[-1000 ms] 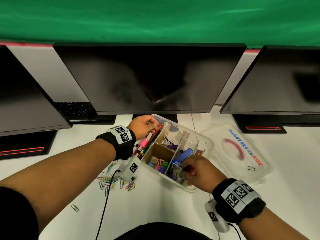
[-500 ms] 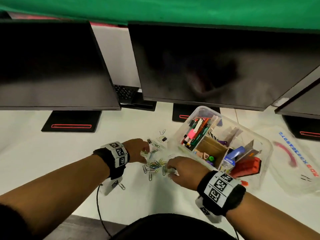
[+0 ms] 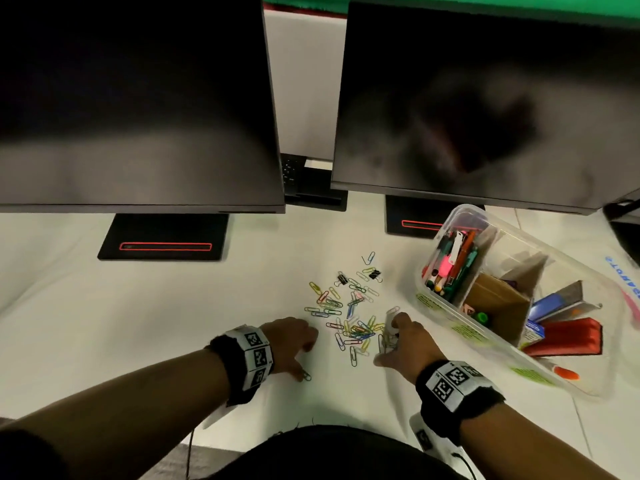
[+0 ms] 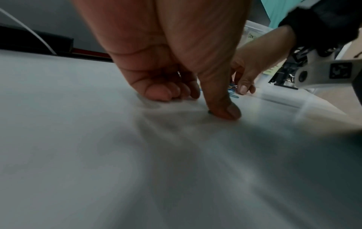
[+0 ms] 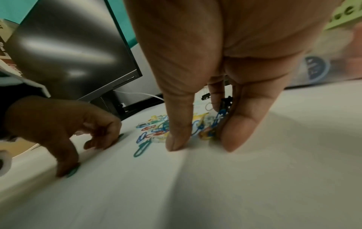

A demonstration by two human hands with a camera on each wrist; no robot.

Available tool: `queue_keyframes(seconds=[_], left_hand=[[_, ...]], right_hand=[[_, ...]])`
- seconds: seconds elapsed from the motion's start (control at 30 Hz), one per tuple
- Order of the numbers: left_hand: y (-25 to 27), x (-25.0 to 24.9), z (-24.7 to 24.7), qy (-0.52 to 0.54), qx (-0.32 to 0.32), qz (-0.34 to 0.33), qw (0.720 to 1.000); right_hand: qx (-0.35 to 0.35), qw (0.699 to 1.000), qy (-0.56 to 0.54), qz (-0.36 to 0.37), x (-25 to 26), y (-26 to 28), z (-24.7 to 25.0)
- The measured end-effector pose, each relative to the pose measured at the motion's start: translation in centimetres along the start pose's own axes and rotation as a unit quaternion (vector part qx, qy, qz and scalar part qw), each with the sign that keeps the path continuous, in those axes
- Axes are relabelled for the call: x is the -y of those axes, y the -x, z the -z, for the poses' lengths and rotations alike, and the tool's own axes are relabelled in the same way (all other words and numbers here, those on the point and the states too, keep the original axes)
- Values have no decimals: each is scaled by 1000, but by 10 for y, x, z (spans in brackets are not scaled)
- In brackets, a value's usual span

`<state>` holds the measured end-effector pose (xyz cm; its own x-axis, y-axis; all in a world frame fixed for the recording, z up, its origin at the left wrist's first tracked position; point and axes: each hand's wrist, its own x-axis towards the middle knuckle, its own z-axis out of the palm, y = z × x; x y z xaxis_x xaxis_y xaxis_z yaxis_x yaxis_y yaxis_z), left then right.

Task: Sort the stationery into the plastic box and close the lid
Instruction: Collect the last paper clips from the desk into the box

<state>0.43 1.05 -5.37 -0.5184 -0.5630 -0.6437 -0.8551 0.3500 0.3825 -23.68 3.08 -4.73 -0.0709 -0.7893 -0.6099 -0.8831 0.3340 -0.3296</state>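
Several coloured paper clips (image 3: 349, 317) lie scattered on the white table, left of the clear plastic box (image 3: 464, 330). The box stands open, holding pens, a cardboard divider and a red stapler. My left hand (image 3: 301, 351) rests at the pile's left edge with its fingers curled; a bit of wire shows inside the curl (image 4: 178, 74). Its thumb presses a stray green clip (image 3: 306, 376) onto the table. My right hand (image 3: 388, 344) is at the pile's right edge, thumb and fingers (image 5: 233, 133) pinching a bunch of clips (image 5: 207, 131).
Two black binder clips (image 3: 342, 279) lie at the far side of the pile. Two dark monitors (image 3: 138, 98) hang over the back of the table on black stands (image 3: 162, 237). The clear lid (image 3: 620, 271) lies right of the box. An orange pen (image 3: 564, 373) shows at the box's near corner.
Both hands left the box and came down to the paper clips on its left. The view swung left and down. The left hand has since drawn back to the stray green clip.
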Motion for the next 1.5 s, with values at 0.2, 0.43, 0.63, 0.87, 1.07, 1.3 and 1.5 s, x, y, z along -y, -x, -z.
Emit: queue_keyframes(seconds=[0.2,0.43,0.63,0.87,1.07,1.3,1.5], left_hand=[[-24,-8,14,70,-75,-27,994],[-31,-1,35,65,-205,-11,977],[-6,42,38,47,-191,87,977],[9,64,36,86,-96,149,980],[-5,45,24,165,-150,153,963],[-21,17,26,86,-213,105,968],[-26,-7,16,12,-127,62,990]], right_hand=[[-25,997,-56,37,26,-13,-13],[-122,988,-46,80,62,-36,11],[-106,994,-2,29,79,-73,24],[3,984,104,145,83,-83,8],[67,954,146,253,70,-50,-9],[-45,978,53,197,46,-43,6],[10,984,87,152,45,-68,16]])
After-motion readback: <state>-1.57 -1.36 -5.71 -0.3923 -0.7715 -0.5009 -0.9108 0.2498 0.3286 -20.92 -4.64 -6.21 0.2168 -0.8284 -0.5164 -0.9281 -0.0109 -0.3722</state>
